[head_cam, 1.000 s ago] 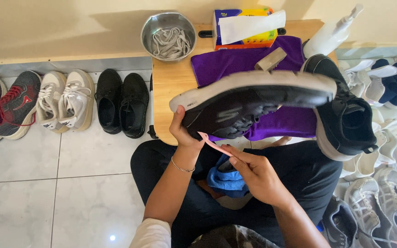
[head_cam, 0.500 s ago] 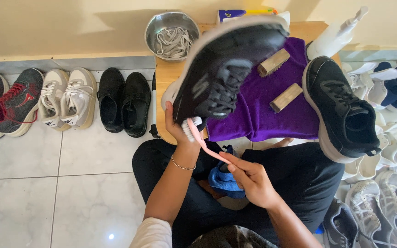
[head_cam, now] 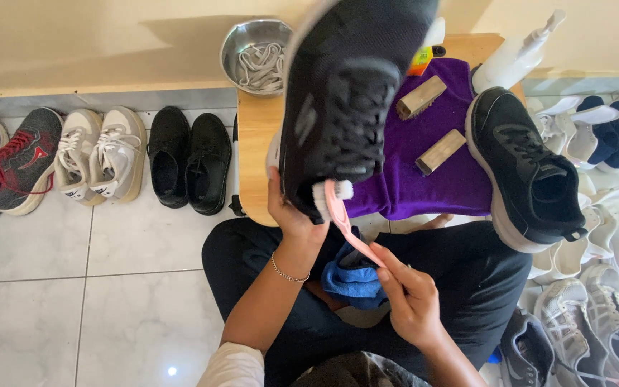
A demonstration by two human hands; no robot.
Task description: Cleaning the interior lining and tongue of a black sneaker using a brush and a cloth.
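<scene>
My left hand [head_cam: 291, 215] grips the heel of a black sneaker [head_cam: 349, 107] and holds it up, toe pointing away from me. My right hand [head_cam: 410, 297] holds a pink toothbrush [head_cam: 342, 215] whose white bristles touch the sneaker's heel edge. The matching black sneaker [head_cam: 528, 168] rests on my right knee, beside a purple cloth [head_cam: 431, 165] spread on a low wooden table [head_cam: 256, 154]. A blue cloth [head_cam: 352, 276] lies in my lap.
Two wooden brushes [head_cam: 431, 122] lie on the purple cloth. A steel bowl [head_cam: 256, 46] with white laces and a white pump bottle [head_cam: 514, 54] stand at the back. Several pairs of shoes [head_cam: 109, 161] line the wall at left; more white shoes [head_cam: 603, 236] pile at right.
My left hand has turned the sneaker from sole-up and sideways to upright with its top facing me. The toothbrush has moved up to the heel.
</scene>
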